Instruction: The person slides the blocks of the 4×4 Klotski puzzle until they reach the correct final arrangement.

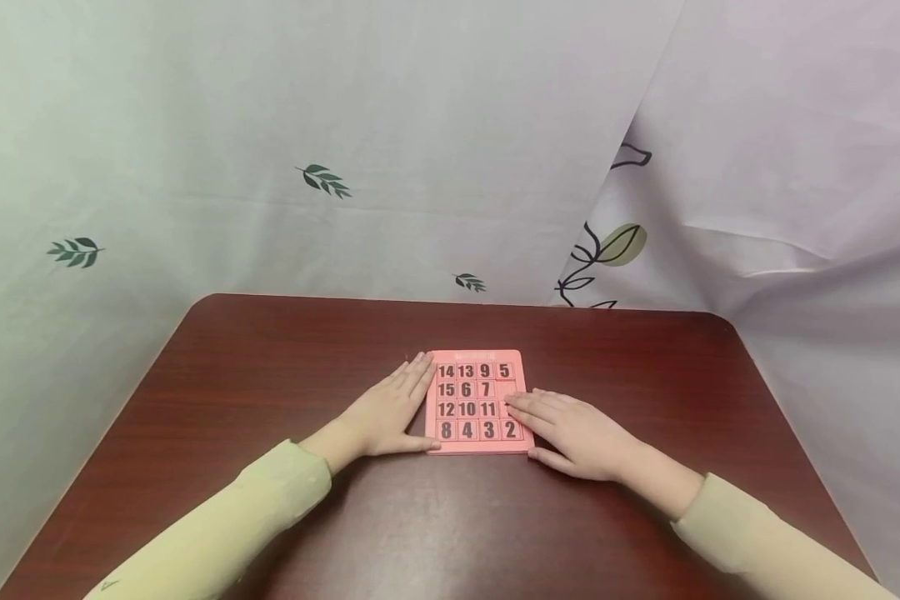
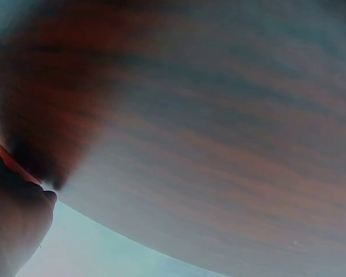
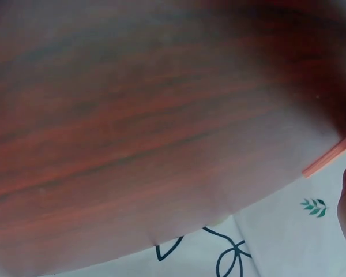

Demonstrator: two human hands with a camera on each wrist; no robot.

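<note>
A pink sliding number puzzle (image 1: 476,400) lies flat on the table, its tiles bearing black numbers. The blank gap sits at the right end of the second row. Along the puzzle's left edge rests my left hand (image 1: 390,414), fingers straight and thumb spread to the lower left corner. My right hand (image 1: 585,435) touches the right column with extended fingertips, covering most of the third row's last tile; its thumb is by the lower right edge. Both wrist views catch only a sliver of the puzzle's rim (image 2: 20,170) (image 3: 328,158) beside part of each hand.
The dark red-brown wooden table (image 1: 270,358) has rounded far corners. Behind it hangs a pale curtain (image 1: 420,125) with printed leaves, and another curtain (image 1: 795,167) folds at the right.
</note>
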